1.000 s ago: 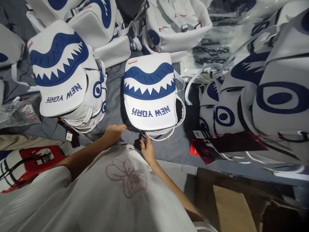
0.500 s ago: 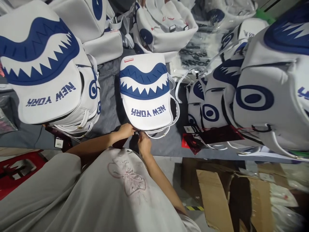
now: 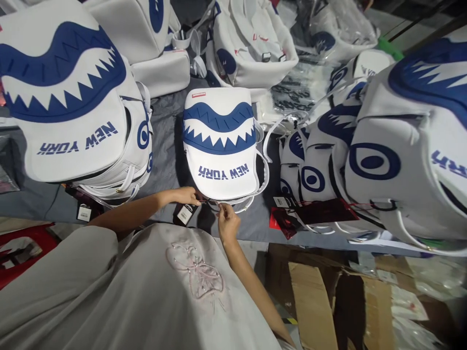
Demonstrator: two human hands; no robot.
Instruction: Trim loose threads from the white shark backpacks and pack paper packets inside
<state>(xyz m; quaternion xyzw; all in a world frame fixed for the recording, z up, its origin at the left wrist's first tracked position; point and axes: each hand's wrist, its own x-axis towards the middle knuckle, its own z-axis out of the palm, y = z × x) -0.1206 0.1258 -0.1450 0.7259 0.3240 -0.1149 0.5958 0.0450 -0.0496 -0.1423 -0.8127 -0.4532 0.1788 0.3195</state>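
A white backpack [image 3: 221, 146] with a blue shark mouth and "NEW YORK" lettering lies flat on the grey table [image 3: 164, 160] in front of me. My left hand [image 3: 186, 195] pinches a thin red string at the bag's near edge. My right hand [image 3: 228, 223] pinches the other end of that string just below the bag's white top handle [image 3: 237, 201]. A dark hang tag [image 3: 185, 214] with a white label dangles between my hands, over the table edge.
A stack of matching backpacks [image 3: 73, 97] sits at the left, another pile [image 3: 383, 146] at the right with dark red tags [image 3: 321, 211]. More bags [image 3: 251, 43] lie behind. Cardboard boxes [image 3: 317, 301] stand on the floor at the lower right, a red stool [image 3: 22, 243] at the lower left.
My hands came together at the bag's near edge, then drew apart with the string. The hang tag now hangs in view between them. The camera shifted nearer the left stack.
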